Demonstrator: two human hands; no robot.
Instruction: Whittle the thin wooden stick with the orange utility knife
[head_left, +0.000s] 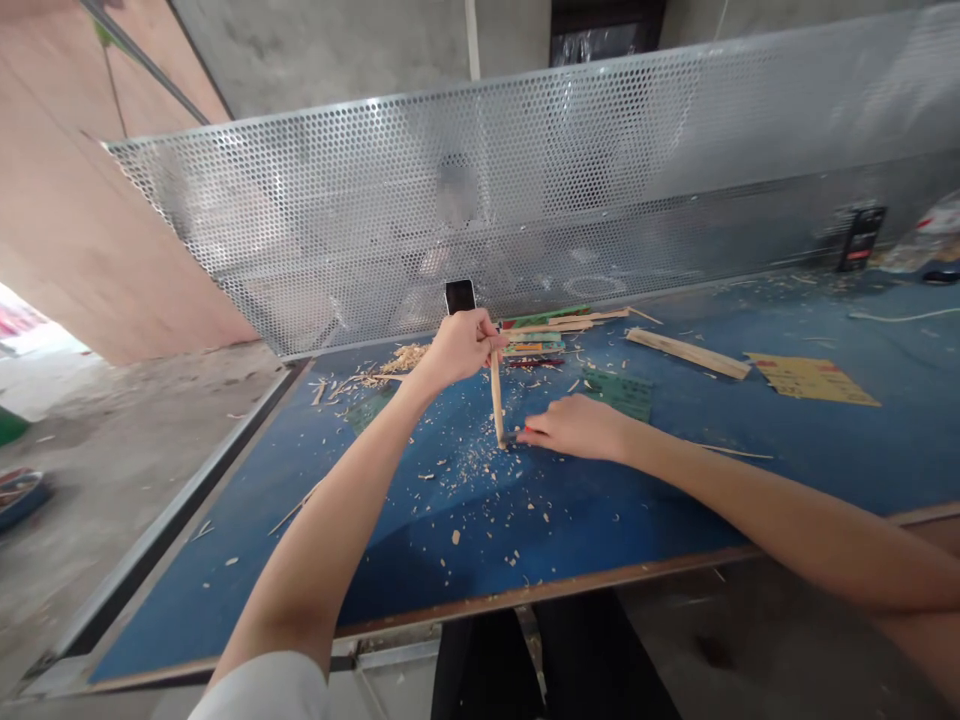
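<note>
My left hand [466, 343] is closed round the upper end of a narrow wooden stick [496, 400], which stands nearly upright with its lower end at the blue tabletop. From the right, my right hand [570, 425] grips a small knife [513, 437] with a red handle. Its dark blade meets the stick close to the lower end. Most of the handle is hidden in my fingers. Pale wood shavings [480, 462] lie scattered around the stick's foot.
A perforated metal screen [375, 220] runs along the table's back, with a phone [460, 296] before it. Wood strips [577, 323], a thicker wood piece [686, 352], green sandpaper [622, 393] and yellow sandpaper [814, 380] lie about. A bottle [924, 235] stands far right.
</note>
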